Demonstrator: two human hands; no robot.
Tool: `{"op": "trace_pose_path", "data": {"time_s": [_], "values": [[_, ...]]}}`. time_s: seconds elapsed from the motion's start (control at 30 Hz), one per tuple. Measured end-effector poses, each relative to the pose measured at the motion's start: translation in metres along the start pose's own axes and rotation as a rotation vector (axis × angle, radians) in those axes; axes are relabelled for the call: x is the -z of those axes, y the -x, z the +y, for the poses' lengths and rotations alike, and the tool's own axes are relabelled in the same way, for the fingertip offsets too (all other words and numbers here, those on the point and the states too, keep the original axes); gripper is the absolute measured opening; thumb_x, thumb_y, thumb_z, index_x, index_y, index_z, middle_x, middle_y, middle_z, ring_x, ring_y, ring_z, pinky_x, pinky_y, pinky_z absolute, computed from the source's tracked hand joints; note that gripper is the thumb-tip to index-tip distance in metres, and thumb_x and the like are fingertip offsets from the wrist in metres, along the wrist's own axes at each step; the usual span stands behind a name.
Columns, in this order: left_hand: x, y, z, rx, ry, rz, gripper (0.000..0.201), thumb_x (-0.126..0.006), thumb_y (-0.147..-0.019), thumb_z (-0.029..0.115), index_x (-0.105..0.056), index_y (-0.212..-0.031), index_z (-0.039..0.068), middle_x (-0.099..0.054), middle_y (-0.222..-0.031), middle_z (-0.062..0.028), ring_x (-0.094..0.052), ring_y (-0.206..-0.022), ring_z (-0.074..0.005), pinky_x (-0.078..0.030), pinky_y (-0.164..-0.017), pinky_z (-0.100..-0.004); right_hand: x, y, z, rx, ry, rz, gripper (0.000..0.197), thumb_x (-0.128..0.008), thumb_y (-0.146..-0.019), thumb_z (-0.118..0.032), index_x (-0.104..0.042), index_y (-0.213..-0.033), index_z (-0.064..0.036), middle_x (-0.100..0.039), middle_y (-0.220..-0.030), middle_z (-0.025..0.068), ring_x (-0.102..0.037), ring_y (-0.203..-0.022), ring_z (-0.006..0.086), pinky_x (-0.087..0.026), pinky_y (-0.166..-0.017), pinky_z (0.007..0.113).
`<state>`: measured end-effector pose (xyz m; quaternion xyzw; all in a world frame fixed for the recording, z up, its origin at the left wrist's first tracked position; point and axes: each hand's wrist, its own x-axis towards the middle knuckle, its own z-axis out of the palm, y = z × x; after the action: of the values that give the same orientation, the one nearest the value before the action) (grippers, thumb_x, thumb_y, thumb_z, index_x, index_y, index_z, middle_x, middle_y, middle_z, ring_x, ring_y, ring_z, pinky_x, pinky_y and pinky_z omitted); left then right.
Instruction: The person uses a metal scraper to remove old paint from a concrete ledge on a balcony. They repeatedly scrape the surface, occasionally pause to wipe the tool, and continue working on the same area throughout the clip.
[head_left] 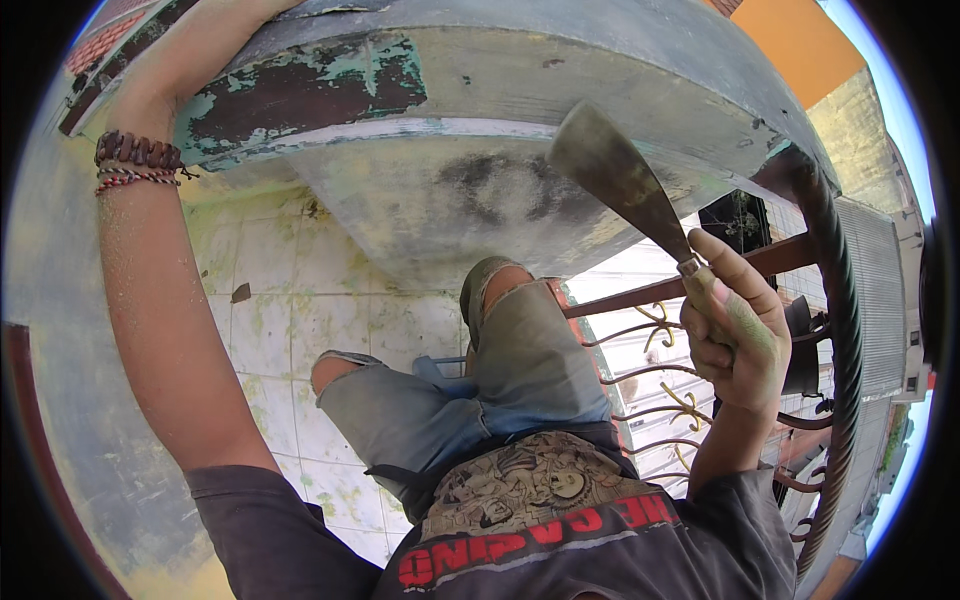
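Note:
My right hand [740, 335] is wrapped round the handle of a putty knife [622, 185], with a finger up by the neck. Its wide, dusty blade points up and left, in front of a curved concrete ledge [500, 75]. Grey, worn paint covers much of this ledge, and a dark brown patch edged in flaking turquoise [310, 95] shows at its left. My left arm stretches up past that patch. At the upper edge my left hand [215, 35] lies over the ledge's top, its fingers cut off from view.
Beside my right arm runs a metal railing with a twisted rail [845, 330] and curled bars. Moss-stained white tiles [330, 330] lie below, with a small brown chip [241, 292] on them. Something blue [440, 375] shows behind my legs. A grey wall [80, 300] stands at left.

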<state>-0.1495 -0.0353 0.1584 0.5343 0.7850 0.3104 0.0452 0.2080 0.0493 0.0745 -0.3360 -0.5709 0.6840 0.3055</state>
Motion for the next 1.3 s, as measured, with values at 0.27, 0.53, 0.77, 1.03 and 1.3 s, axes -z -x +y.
{"op": "trace_pose_path", "data": {"time_s": [0.27,0.53,0.77,1.03,1.3], "values": [[0.009,-0.001,-0.011,-0.015,0.152,-0.018,0.077,-0.062,-0.089,0.046,-0.036,-0.141,-0.004,-0.051,-0.133,-0.0210,-0.050,-0.119,-0.0222,-0.038,-0.100,-0.0275,-0.047,0.010,-0.007,0.021,-0.057,-0.070,0.043,-0.051,-0.095,-0.013,-0.047,-0.134,0.0044,-0.045,-0.067,-0.0041,-0.032,-0.050,-0.0011,-0.021,-0.041,0.016],[0.010,0.010,-0.006,0.030,0.077,0.013,0.087,-0.062,-0.086,0.052,-0.032,-0.141,-0.008,-0.043,-0.140,-0.0241,-0.043,-0.129,-0.0282,-0.033,-0.107,-0.0302,-0.081,0.004,-0.002,-0.065,-0.050,-0.090,0.043,-0.052,-0.096,-0.016,-0.047,-0.136,0.0002,-0.047,-0.069,-0.0029,-0.032,-0.052,0.0002,-0.024,-0.042,0.016],[0.003,-0.031,-0.068,-0.031,-0.132,0.101,0.087,-0.051,-0.081,0.072,-0.041,-0.143,0.011,-0.039,-0.146,-0.0174,-0.036,-0.136,-0.0286,-0.030,-0.111,-0.0388,-0.035,-0.011,0.030,-0.049,-0.329,-0.395,0.051,-0.054,-0.096,-0.022,-0.037,-0.138,-0.0002,-0.049,-0.071,0.0041,-0.034,-0.044,0.0018,-0.022,-0.034,0.016],[0.000,-0.016,-0.040,0.126,-0.290,0.129,0.094,-0.055,-0.074,0.077,-0.042,-0.143,0.015,-0.034,-0.148,-0.0213,-0.028,-0.140,-0.0344,-0.028,-0.112,-0.0435,-0.050,-0.017,0.090,0.068,-0.533,-0.665,0.046,-0.047,-0.098,-0.025,-0.033,-0.138,-0.0078,-0.057,-0.094,0.0184,-0.052,-0.062,0.0142,-0.045,-0.045,0.023],[0.004,-0.018,-0.047,0.059,0.006,0.142,0.088,-0.070,-0.070,0.066,-0.052,-0.135,0.009,-0.048,-0.138,-0.0191,-0.043,-0.130,-0.0319,-0.037,-0.106,-0.0418,-0.058,-0.027,0.112,0.000,-0.668,-0.754,0.034,-0.049,-0.097,-0.022,-0.040,-0.126,-0.0060,-0.051,-0.078,0.0118,-0.047,-0.053,0.0130,-0.040,-0.038,0.023]]}}
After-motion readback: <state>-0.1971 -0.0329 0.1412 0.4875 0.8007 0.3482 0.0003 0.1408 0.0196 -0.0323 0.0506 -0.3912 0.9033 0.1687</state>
